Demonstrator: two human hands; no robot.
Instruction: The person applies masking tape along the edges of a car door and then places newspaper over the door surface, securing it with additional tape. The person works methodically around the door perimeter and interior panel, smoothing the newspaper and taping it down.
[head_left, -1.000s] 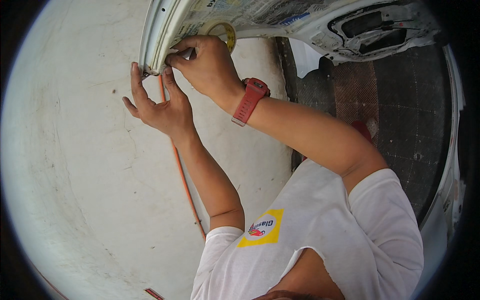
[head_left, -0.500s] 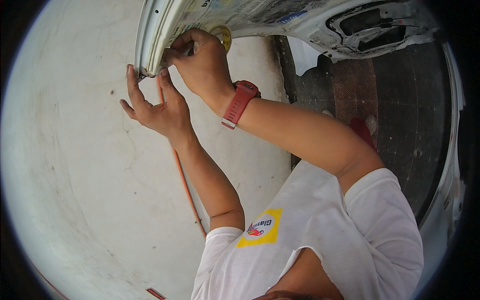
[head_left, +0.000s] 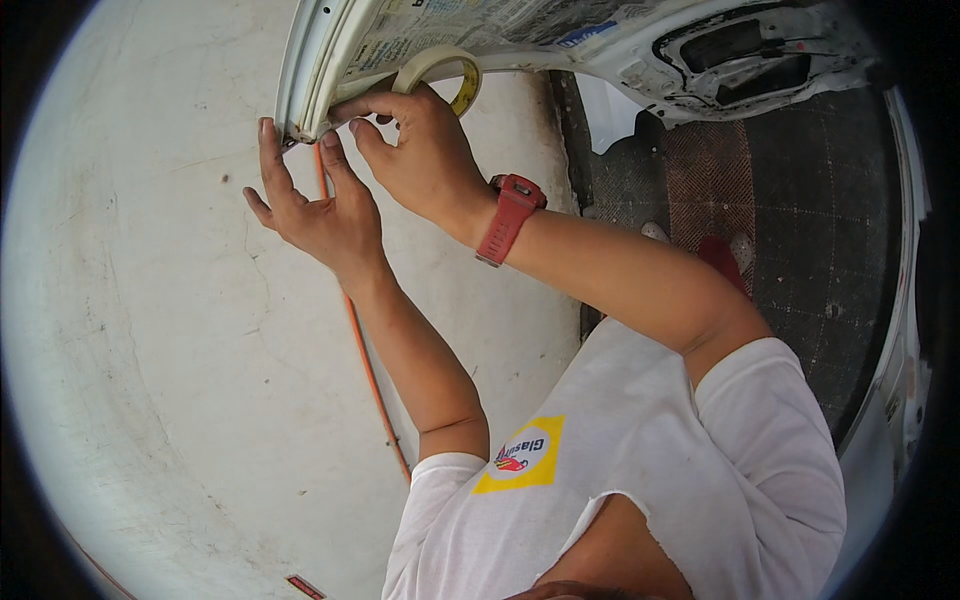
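Observation:
A pale vehicle door [head_left: 297, 75] with newspaper [head_left: 430, 35] over its window area comes in from the top. At its lower left corner my left hand [head_left: 325, 215] has its fingers apart, with the thumb and fingertips around the corner and nothing held. My right hand [head_left: 425, 155], with a red watch on the wrist, is beside it. Its index finger reaches along the door's edge. A roll of cream masking tape [head_left: 468, 95] is held in this hand, sticking out above the knuckles; the fingers gripping it are partly hidden.
An orange hose [head_left: 365, 350] runs along the pale floor [head_left: 170, 330] below my left arm. At the right the door's inner panel [head_left: 735, 50] shows black-edged openings. Dark matting with a brown strip [head_left: 710, 180] lies beneath it, near my feet.
My right hand has moved slightly right, and its index finger now stretches out along the door edge. The tape roll has turned and shows more fully. My left hand has barely shifted.

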